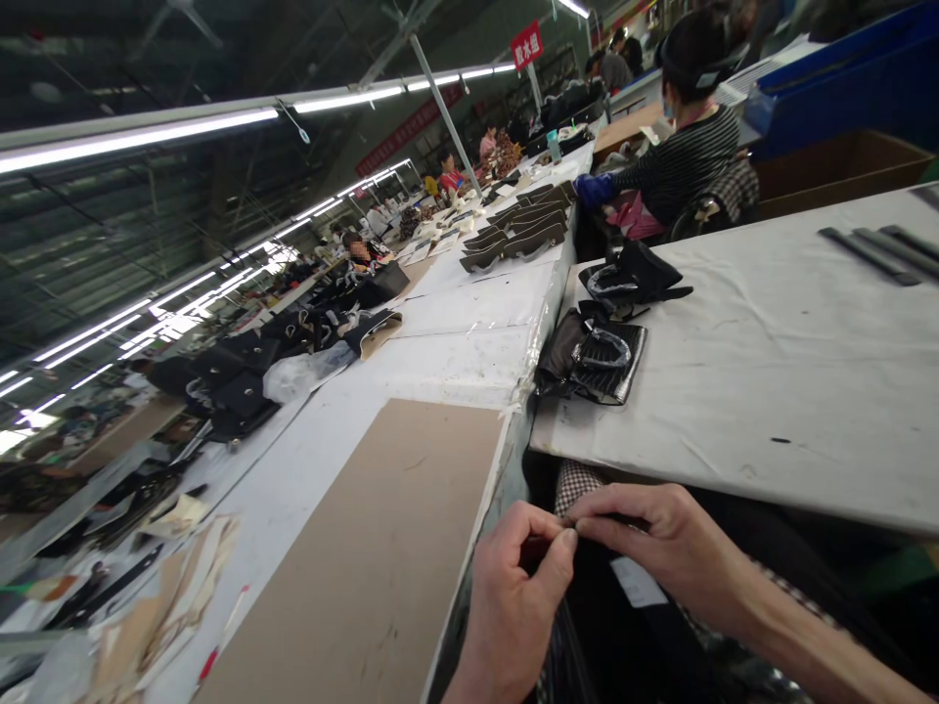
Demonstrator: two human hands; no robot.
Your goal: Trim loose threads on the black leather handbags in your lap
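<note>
My left hand [520, 587] and my right hand [660, 533] meet at the fingertips, low in the head view, over my lap. Both are closed in a pinch on something small and dark between them, too small to make out. Below them lies dark material with a white label [637, 583] on it. Checked cloth [576, 484] shows just behind the fingertips. To the left, the edge of a table with a brown board [381, 548] runs close beside my left hand.
Black handbags [605, 357] with wrapped handles sit on the right-hand white table [734, 391]. Rows of dark curved pieces [520, 230] lie farther up the long table. A co-worker in a striped top [686, 156] sits beyond. Black bags [242, 381] and scraps fill the left side.
</note>
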